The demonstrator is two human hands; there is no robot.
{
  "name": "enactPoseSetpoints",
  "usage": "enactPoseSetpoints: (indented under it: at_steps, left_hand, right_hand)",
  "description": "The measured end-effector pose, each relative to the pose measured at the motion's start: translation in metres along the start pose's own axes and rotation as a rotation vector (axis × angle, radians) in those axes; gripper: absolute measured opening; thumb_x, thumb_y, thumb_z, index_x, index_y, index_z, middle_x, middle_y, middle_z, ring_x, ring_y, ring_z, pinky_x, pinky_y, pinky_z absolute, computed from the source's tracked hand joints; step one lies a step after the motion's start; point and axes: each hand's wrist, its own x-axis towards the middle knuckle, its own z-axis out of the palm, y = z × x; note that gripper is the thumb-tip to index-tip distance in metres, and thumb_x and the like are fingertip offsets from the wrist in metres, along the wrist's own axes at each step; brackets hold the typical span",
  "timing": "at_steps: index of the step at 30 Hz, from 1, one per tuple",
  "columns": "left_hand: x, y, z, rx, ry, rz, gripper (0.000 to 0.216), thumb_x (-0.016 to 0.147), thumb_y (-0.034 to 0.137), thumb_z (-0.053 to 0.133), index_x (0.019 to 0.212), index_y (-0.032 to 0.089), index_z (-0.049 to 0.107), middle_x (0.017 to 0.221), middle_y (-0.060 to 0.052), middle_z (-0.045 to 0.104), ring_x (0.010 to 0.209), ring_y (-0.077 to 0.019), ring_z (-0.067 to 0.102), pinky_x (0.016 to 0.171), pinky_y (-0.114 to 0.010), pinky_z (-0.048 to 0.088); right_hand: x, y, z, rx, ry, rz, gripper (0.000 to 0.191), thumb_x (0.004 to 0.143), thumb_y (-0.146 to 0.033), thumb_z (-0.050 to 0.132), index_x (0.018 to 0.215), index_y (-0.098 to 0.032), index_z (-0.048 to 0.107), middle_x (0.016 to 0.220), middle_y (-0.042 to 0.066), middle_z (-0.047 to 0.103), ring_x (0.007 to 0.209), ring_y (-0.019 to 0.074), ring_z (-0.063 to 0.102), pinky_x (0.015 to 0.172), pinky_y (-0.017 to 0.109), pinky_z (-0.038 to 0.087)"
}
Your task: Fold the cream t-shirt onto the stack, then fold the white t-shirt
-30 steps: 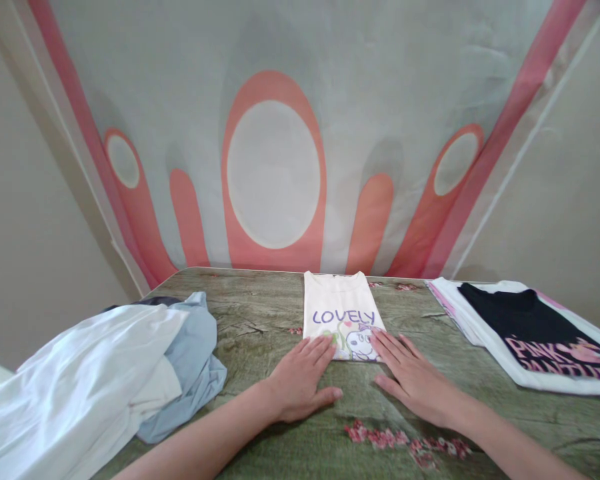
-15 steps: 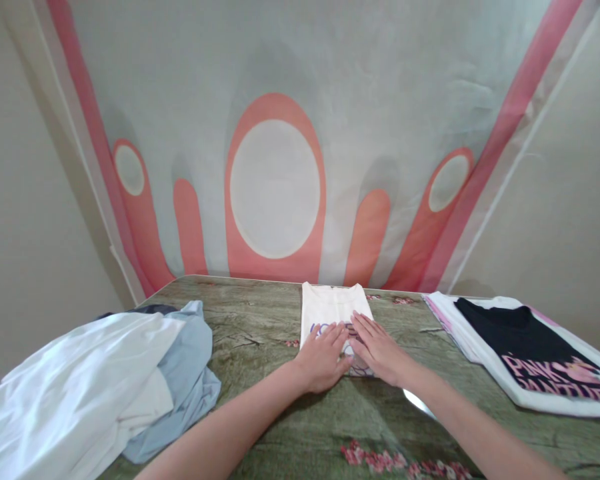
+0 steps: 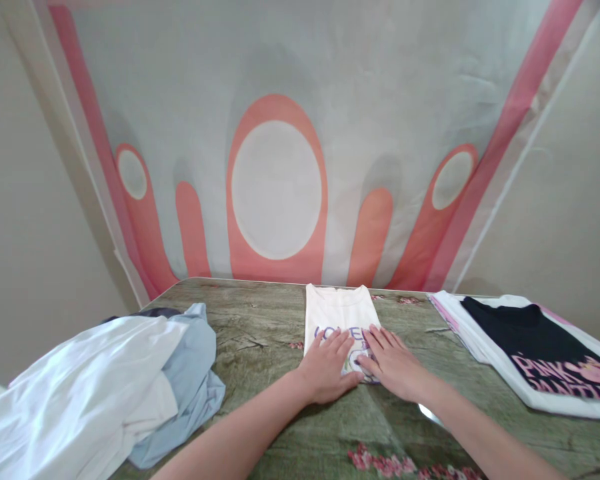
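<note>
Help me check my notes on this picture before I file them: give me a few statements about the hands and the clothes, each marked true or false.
1. The left hand and the right hand both touch the folded white shirt. True.
2. The hands are clasped together. False: they lie side by side, spread flat.
3. A black shirt with pink lettering lies at the right, on top of white clothing. True.
4. Everything on the left is neatly folded. False: a white cloth and a light blue cloth lie there in a loose heap.
5. The neckline of the shirt under the hands is at its far end. True.
</note>
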Motion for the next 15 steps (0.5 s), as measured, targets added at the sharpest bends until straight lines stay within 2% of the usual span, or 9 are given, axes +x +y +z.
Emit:
enactPoseSetpoints:
  at_steps: [2, 4, 9, 15]
  left_hand:
    - [-0.002, 0.001, 0.000, -0.011, -0.015, 0.012, 0.069, 0.087, 0.064, 0.021, 0.139, 0.019, 0.028, 0.146, -0.008, 0.027, 0.135, -0.0256, 0.020, 0.109, -0.045, 0.013]
    - [-0.004, 0.002, 0.000, -0.019, -0.026, 0.019, 0.072, 0.086, 0.066, 0.021, 0.139, 0.018, 0.028, 0.146, -0.009, 0.027, 0.135, -0.0265, 0.020, 0.109, -0.046, 0.013]
    - [-0.005, 0.005, -0.002, -0.032, -0.040, 0.028, 0.074, 0.086, 0.067, 0.021, 0.140, 0.017, 0.028, 0.146, -0.010, 0.026, 0.135, -0.0272, 0.019, 0.109, -0.047, 0.012]
    - [-0.005, 0.006, -0.004, -0.034, -0.051, 0.024, 0.072, 0.086, 0.066, 0.022, 0.140, 0.019, 0.027, 0.146, -0.009, 0.026, 0.135, -0.0263, 0.018, 0.110, -0.047, 0.010]
  right_hand:
    - [-0.002, 0.003, -0.005, 0.003, 0.006, 0.004, 0.078, 0.086, -0.065, 0.016, 0.139, -0.011, 0.034, 0.145, 0.013, 0.029, 0.135, 0.0267, 0.021, 0.110, 0.045, 0.015]
    - [-0.001, 0.006, -0.009, 0.023, 0.026, -0.027, 0.075, 0.087, -0.062, 0.014, 0.141, -0.011, 0.030, 0.147, 0.011, 0.026, 0.136, 0.0237, 0.019, 0.111, 0.043, 0.013]
    - [0.012, 0.012, -0.008, 0.105, -0.030, -0.195, 0.070, 0.089, -0.059, 0.013, 0.144, -0.016, 0.020, 0.150, 0.005, 0.016, 0.137, 0.0179, 0.012, 0.111, 0.038, 0.012]
    - [0.054, 0.033, -0.004, 0.050, -0.032, -0.126, 0.073, 0.088, -0.061, 0.011, 0.144, -0.014, 0.020, 0.150, 0.008, 0.016, 0.137, 0.0192, 0.011, 0.111, 0.040, 0.007]
